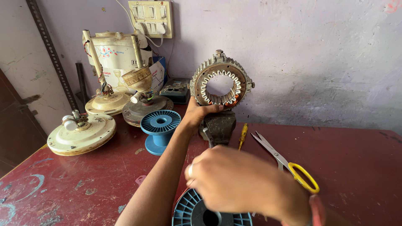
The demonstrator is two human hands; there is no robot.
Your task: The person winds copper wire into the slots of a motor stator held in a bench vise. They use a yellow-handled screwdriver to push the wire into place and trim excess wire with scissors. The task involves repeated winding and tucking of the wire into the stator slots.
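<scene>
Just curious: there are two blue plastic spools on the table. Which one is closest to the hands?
The blue spool at the bottom edge, directly under the right hand. The other spool stands farther back, beside the cream fan motors.

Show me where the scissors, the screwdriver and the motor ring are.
scissors [304,178], head view, on the yellow handle loop.
screwdriver [243,133], head view, on the yellow handle.
motor ring [200,81], head view, on the left metal rim.

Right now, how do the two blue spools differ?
The far spool stands upright on the table, whole and untouched. The near spool sits at the frame's bottom edge, cut off and partly hidden by the right hand. Both are blue plastic with ribbed flanges.
</scene>
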